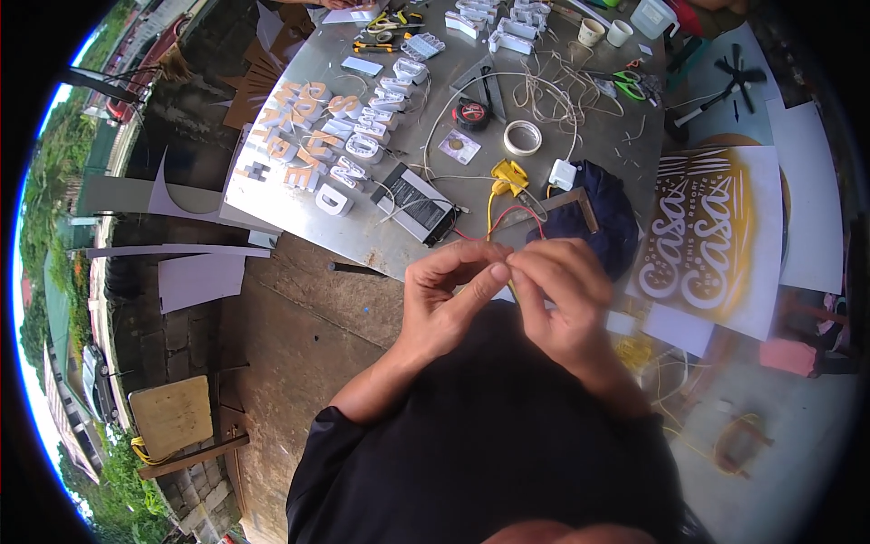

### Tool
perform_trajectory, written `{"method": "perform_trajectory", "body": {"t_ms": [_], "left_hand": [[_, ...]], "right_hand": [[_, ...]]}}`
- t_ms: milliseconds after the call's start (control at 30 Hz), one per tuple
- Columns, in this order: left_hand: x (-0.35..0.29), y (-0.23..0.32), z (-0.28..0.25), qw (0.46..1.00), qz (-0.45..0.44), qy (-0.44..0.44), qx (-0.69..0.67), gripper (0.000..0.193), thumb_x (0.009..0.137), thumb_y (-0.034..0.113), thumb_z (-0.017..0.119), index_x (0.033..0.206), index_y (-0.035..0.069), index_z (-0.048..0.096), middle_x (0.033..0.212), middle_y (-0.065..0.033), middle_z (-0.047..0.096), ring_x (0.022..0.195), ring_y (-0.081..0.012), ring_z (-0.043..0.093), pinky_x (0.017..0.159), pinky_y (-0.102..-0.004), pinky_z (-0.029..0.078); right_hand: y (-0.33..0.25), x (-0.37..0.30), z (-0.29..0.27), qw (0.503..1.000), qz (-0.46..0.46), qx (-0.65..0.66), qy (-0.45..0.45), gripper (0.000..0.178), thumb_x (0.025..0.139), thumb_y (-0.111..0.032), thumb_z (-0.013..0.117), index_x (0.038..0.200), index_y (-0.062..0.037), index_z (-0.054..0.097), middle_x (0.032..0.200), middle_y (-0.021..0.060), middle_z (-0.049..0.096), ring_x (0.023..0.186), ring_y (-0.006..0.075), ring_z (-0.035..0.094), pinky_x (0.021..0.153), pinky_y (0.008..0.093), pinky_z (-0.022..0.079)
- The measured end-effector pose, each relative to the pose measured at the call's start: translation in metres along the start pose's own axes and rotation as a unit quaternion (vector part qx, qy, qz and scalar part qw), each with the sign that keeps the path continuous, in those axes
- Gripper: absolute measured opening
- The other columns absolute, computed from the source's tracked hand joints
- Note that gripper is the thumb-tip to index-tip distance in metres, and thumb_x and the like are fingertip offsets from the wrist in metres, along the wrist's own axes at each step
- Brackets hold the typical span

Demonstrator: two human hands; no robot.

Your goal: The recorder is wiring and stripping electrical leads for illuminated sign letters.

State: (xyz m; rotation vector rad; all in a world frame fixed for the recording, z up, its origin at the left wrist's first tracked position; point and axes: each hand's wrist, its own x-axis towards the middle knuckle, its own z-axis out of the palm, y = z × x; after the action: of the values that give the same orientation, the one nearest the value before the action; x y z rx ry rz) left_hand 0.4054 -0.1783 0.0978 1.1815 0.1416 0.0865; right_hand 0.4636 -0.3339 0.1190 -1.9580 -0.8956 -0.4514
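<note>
My left hand (449,295) and my right hand (564,295) meet in front of my chest, fingertips pinched together on thin red and yellow wires (517,218). The wires run up from my fingers toward a yellow connector (508,175) on the grey metal table (598,145). A black rectangular power unit (417,204) lies on the table just left of the wires. A dark blue cloth (612,213) lies right behind my right hand.
Several white and orange sign letters (317,136) lie at the table's left. A tape roll (523,138), a black tape measure (471,113), loose white cords, green-handled scissors (632,86) and cups (604,32) sit farther back. A printed sign sheet (711,240) lies at the right.
</note>
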Motion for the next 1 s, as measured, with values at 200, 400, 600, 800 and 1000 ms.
{"method": "perform_trajectory", "body": {"t_ms": [200, 400, 600, 800, 1000], "left_hand": [[-0.002, -0.006, -0.003, 0.998, 0.007, 0.027, 0.059, 0.012, 0.091, 0.002, 0.071, 0.101, -0.004, 0.072, 0.095, -0.0092, 0.074, 0.090, -0.0122, 0.069, 0.079, -0.0259, 0.055], [0.005, -0.005, -0.002, 0.929, 0.191, 0.047, 0.313, 0.007, 0.085, -0.004, 0.068, 0.092, -0.004, 0.069, 0.091, -0.0111, 0.073, 0.083, -0.0184, 0.070, 0.074, -0.0291, 0.055], [0.004, -0.021, -0.004, 0.991, 0.055, 0.044, 0.113, 0.006, 0.094, 0.001, 0.063, 0.096, -0.004, 0.065, 0.090, -0.0063, 0.069, 0.084, -0.0113, 0.066, 0.077, -0.0279, 0.054], [0.004, -0.021, -0.006, 0.994, -0.030, 0.014, -0.099, 0.008, 0.099, 0.007, 0.061, 0.100, -0.001, 0.062, 0.096, -0.0030, 0.066, 0.089, -0.0101, 0.061, 0.085, -0.0281, 0.050], [0.004, -0.027, -0.005, 0.961, -0.084, -0.017, -0.262, 0.009, 0.101, 0.014, 0.058, 0.101, 0.005, 0.060, 0.100, -0.0015, 0.060, 0.097, -0.0121, 0.055, 0.092, -0.0317, 0.043]], "right_hand": [[-0.003, -0.006, 0.001, 0.998, -0.018, -0.046, -0.027, 0.021, 0.077, 0.005, 0.073, 0.096, -0.0009, 0.068, 0.090, 0.0096, 0.066, 0.078, 0.0271, 0.065, 0.067, 0.0354, 0.053], [-0.001, -0.011, 0.006, 0.996, -0.024, -0.071, -0.044, 0.020, 0.078, 0.004, 0.071, 0.097, 0.0000, 0.068, 0.092, 0.0099, 0.067, 0.080, 0.0273, 0.067, 0.068, 0.0357, 0.054], [0.006, -0.010, 0.011, 0.997, 0.052, 0.051, -0.033, 0.016, 0.084, 0.002, 0.069, 0.099, -0.0005, 0.066, 0.097, 0.0129, 0.069, 0.085, 0.0313, 0.067, 0.073, 0.0377, 0.055], [0.006, -0.014, 0.012, 0.985, 0.097, 0.139, -0.022, 0.010, 0.090, -0.001, 0.067, 0.100, -0.0006, 0.066, 0.102, 0.0131, 0.070, 0.093, 0.0300, 0.069, 0.079, 0.0353, 0.055], [0.008, -0.015, 0.014, 0.971, 0.128, 0.200, -0.019, 0.006, 0.092, -0.002, 0.066, 0.098, -0.0015, 0.066, 0.100, 0.0112, 0.070, 0.092, 0.0248, 0.069, 0.080, 0.0326, 0.054]]}}
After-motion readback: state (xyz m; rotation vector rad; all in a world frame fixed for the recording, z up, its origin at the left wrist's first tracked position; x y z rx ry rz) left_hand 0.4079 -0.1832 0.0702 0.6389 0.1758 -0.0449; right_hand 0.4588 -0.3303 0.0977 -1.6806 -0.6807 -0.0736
